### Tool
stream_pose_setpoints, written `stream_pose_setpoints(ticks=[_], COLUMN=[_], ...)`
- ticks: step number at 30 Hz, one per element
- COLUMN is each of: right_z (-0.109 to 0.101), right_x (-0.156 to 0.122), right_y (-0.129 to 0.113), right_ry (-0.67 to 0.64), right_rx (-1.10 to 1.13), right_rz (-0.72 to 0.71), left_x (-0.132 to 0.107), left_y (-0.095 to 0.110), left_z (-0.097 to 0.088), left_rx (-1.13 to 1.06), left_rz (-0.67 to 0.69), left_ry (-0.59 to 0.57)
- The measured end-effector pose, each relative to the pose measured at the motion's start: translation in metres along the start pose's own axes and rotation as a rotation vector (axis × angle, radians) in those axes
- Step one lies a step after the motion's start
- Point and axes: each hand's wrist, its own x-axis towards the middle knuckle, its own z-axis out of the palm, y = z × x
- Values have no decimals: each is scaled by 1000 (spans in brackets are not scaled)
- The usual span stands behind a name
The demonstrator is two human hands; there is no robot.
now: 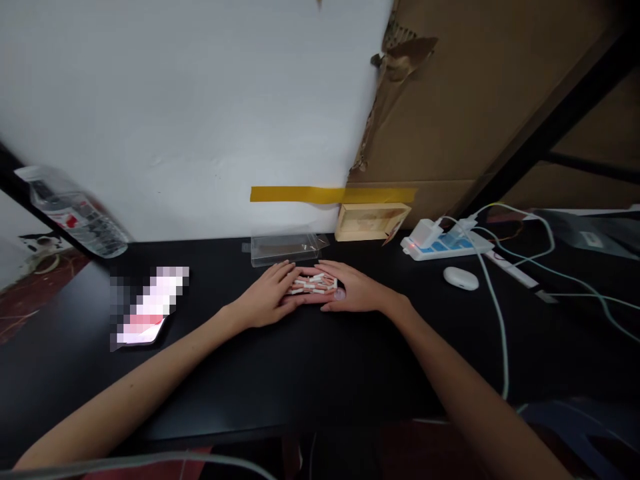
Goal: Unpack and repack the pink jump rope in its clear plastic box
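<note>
Both my hands rest on the black table (320,373) near its middle. My left hand (267,295) lies flat, fingers stretched toward the right. My right hand (353,290) lies flat too, fingers stretched toward the left. Between and partly under the fingertips sits a small heap of several short white sticks (313,284), fenced in by both hands. Just behind the hands lies a clear plastic box (285,247) on its side.
A phone (147,308) lies at the left, a plastic bottle (75,213) beyond it. A small wooden box (370,221) stands against the wall. At the right are a power strip (445,243), a white earbud case (461,278) and trailing cables (497,313).
</note>
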Motion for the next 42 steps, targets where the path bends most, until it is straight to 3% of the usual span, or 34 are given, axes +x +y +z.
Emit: stream_pose_setpoints(ticks=[4,11,17,23,27,32,34,36,39,42], right_z=[1,18,20,4,6,16,14,9,0,-4], right_x=[-2,9,11,11,17,19,18,18,29,54], right_y=[1,-22,-34,-45,-40,-33,-32,-32,-34,-44], right_ry=[35,121,185,255,312,331,369,425,494,459], right_rx=[31,53,120,368,579,540,531,596,848,1176], right_rz=[-55,-105,-128,-109,-48,-35,-29,-14,-27,-19], left_x=[0,7,12,13,14,12,12,13,16,17], left_y=[4,17,24,13,2,-3,-4,-3,4,20], left_z=[10,-2,3,6,2,4,5,2,-6,-15], left_rx=[91,206,204,139,76,83,62,-86,-669,-1439], left_rz=[-45,-140,-238,-323,-313,-291,-289,-314,-444,-602], left_ry=[-17,-26,-31,44,57,-1,26,131,309,206])
